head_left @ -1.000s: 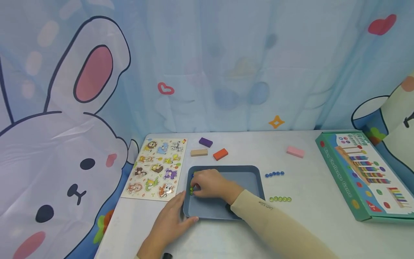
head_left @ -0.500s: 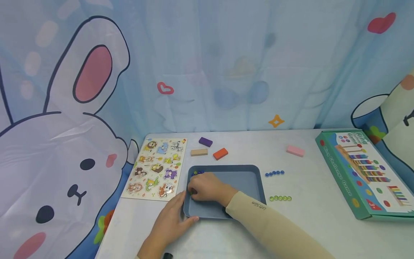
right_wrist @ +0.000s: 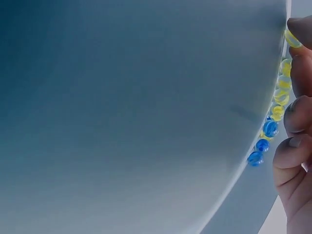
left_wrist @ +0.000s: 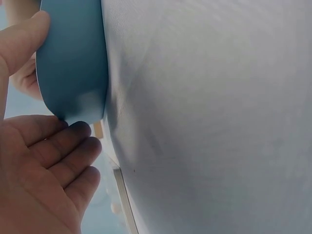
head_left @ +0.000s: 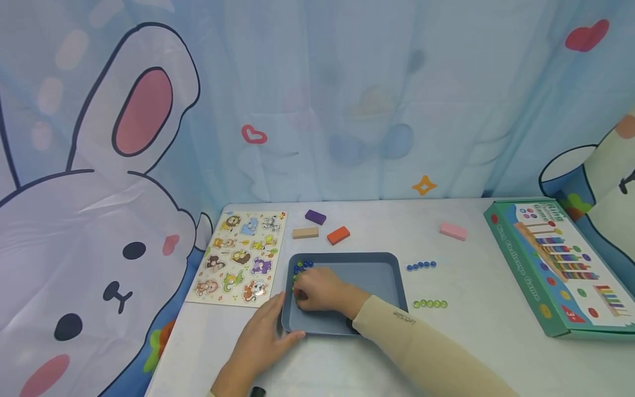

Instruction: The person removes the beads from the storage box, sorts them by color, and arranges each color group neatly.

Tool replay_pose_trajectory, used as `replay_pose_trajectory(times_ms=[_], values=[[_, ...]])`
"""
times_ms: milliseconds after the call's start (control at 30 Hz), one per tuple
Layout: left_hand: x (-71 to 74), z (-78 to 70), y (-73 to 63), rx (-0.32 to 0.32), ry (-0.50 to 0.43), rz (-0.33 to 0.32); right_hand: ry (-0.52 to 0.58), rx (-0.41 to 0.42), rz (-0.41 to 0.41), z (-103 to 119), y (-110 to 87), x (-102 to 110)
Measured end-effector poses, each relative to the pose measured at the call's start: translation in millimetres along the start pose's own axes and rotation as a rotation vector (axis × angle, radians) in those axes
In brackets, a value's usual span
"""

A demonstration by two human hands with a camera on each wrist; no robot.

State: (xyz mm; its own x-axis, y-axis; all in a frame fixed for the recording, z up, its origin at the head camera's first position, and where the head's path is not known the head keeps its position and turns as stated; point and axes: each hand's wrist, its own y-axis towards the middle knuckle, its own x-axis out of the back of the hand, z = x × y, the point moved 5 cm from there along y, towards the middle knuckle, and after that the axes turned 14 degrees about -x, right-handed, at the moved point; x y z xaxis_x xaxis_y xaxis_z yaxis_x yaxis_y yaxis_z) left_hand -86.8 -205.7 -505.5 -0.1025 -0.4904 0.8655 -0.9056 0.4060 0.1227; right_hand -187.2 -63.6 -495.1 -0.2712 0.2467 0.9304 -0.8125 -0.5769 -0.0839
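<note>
A blue-grey tray (head_left: 367, 270) lies on the table in the head view. My right hand (head_left: 319, 289) is low inside its left part, fingers curled. In the right wrist view, the fingertips of that hand pinch a clear marble (right_wrist: 292, 39) with yellow swirls. A line of yellow marbles (right_wrist: 282, 96) and blue marbles (right_wrist: 262, 145) sits close by along the tray's edge. My left hand (head_left: 263, 336) rests at the tray's front left corner, its thumb and fingers extended on either side of it, as the left wrist view also shows.
Right of the tray are a row of blue marbles (head_left: 421, 266) and a row of yellow-green marbles (head_left: 430, 304). Behind it lie purple (head_left: 315, 218), tan (head_left: 305, 234), orange (head_left: 338, 236) and pink (head_left: 453, 231) blocks. An animal puzzle board (head_left: 238, 259) is left, a game box (head_left: 565, 270) right.
My right hand has shifted slightly toward the front of the tray, and more blue and yellow-green marbles show behind it. The left hand stays at the corner.
</note>
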Motion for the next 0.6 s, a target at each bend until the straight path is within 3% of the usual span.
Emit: replay_pose_trajectory(times_ms=[200,600], values=[[-1.7,-0.3,0.8,0.004,-0.004,0.005,0.043,-0.004,0.002,-5.2,-7.0,8.0],[4.5,-6.5,1.3,0.024,0.009,0.025,0.102,-0.008,-0.214,-30.3,-39.7,63.9]])
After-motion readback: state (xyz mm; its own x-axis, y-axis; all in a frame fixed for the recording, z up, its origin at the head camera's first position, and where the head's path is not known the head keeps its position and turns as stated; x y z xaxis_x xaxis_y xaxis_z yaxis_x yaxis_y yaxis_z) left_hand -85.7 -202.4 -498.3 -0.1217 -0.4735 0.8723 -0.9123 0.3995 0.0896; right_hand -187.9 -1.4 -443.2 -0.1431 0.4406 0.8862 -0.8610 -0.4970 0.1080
